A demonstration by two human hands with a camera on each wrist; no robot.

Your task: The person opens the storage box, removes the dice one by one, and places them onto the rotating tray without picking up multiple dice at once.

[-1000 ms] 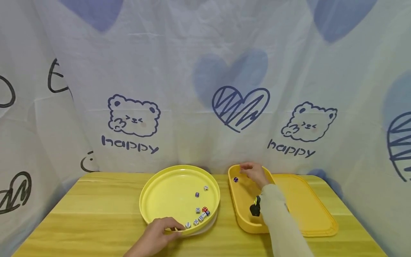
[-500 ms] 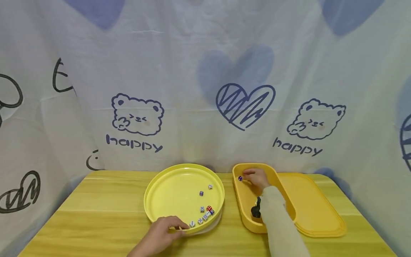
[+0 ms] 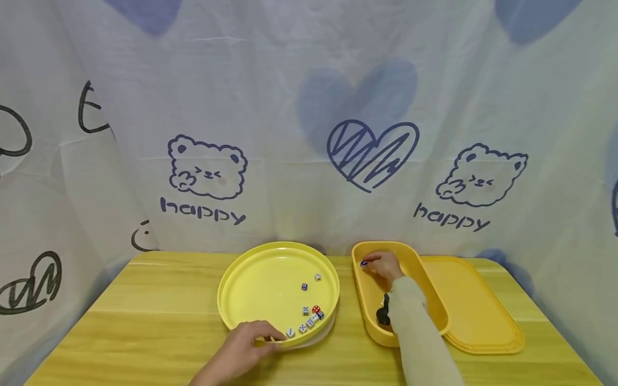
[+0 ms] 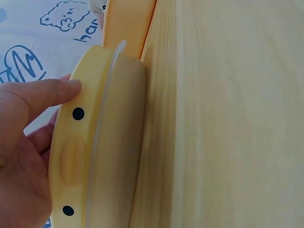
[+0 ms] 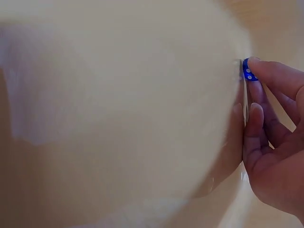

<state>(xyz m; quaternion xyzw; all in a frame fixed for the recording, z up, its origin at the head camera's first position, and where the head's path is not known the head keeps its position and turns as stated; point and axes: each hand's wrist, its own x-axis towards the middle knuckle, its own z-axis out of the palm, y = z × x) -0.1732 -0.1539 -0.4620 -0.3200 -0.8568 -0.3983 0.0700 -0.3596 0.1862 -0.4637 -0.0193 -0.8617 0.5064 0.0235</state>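
Note:
My left hand (image 3: 246, 343) grips the near rim of a round yellow tray (image 3: 260, 284). In the left wrist view its thumb lies on the tray's outer wall (image 4: 71, 161), while the other fingers go behind the rim. Several small dice sit in the tray, among them a red die (image 3: 316, 309), a dark blue die (image 3: 304, 287) and a white die (image 3: 291, 333). Inside an orange-yellow box (image 3: 369, 300), my right hand (image 3: 383, 265) pinches a blue die (image 5: 249, 70) with white dots between thumb and finger, low against the box's floor.
An orange lid or flat tray (image 3: 473, 305) lies to the right of the box. A black object (image 3: 383, 315) shows by the right wrist. Behind the wooden table (image 3: 135, 321) hangs a white curtain (image 3: 280, 134) printed with bears and hearts.
My right hand has come down and left inside the box to the blue die and now pinches it. The left hand keeps its hold on the tray. The head view has shifted slightly.

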